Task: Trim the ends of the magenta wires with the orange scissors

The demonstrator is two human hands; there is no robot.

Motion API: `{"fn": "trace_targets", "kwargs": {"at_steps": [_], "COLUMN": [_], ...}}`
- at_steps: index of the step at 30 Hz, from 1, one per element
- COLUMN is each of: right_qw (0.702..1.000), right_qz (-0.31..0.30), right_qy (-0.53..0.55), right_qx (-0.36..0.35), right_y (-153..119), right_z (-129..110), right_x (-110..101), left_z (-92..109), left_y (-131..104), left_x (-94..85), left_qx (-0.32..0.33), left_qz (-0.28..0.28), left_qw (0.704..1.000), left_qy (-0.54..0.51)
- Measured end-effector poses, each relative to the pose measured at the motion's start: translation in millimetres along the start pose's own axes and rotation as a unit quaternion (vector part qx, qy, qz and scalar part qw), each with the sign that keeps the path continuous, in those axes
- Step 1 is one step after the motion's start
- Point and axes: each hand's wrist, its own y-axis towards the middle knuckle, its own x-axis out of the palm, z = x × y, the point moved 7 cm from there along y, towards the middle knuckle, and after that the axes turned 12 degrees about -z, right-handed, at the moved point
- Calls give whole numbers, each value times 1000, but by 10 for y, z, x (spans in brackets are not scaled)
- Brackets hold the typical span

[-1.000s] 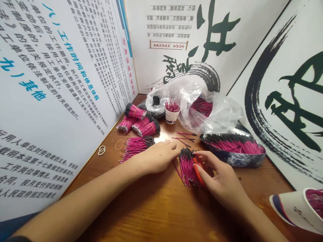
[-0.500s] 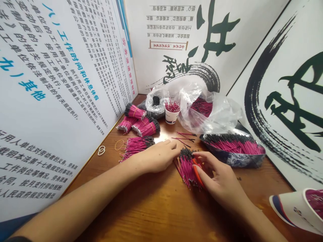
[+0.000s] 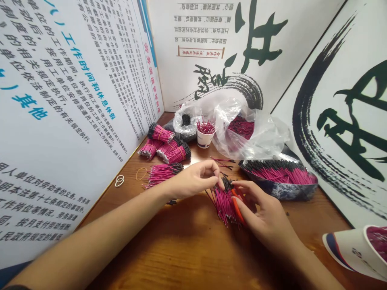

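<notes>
Rubber bands (image 3: 119, 181) lie at the left of the wooden worktop (image 3: 187, 249), beside tied bundles of pink wires (image 3: 169, 146) and a loose fan of them (image 3: 161, 173). Near the centre, the left hand (image 3: 193, 181) has its fingers pinched together on the dark tips of a loose pink wire pile (image 3: 224, 201), and just right the right hand (image 3: 266, 217) touches the pile, fingers curled on an orange tool (image 3: 237, 207). Farther right sits a dark tray of wires (image 3: 281, 177), with a paper cup (image 3: 205, 137) and clear plastic bag (image 3: 256, 137) above centre.

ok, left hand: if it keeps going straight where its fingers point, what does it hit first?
The left hand points right, at the loose pink wire pile that its fingertips already touch. Just beyond lie the right hand and its orange tool. Depth is unclear.
</notes>
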Motion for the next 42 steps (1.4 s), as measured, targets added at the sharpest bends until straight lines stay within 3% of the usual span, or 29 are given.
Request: {"fn": "trace_targets", "kwargs": {"at_steps": [6,16,20,24,30,34,42], "right_qw": [1000,999,999,999,998,999,996], "right_qz": [24,25,4,-2,8,12,26], "right_qy": [-16,-39,-42,-52,-57,-50,-84], "right_qx": [-7,-13,-4,-3,0,7,-11], "right_y": [-10,-14,-4,-12,-11,-4,-23], "right_z": [-40,-83,-53,-41,-44,-24,-89], "right_x": [-41,-14,43,61,40,33,-3], "left_z": [-41,-174,-72,28,-34,-124,-146], "left_y": [-32,-119,-180,-126,-49,-78,-135], "left_x": [-79,-93,-144,-166,-177,-148,-85], "left_qx": [41,97,124,108,86,108,127], "left_qz": [133,202,247,224,193,207,228], "left_qw": [988,964,942,936,964,968,953], "left_qy": [61,141,192,250,165,95,152]}}
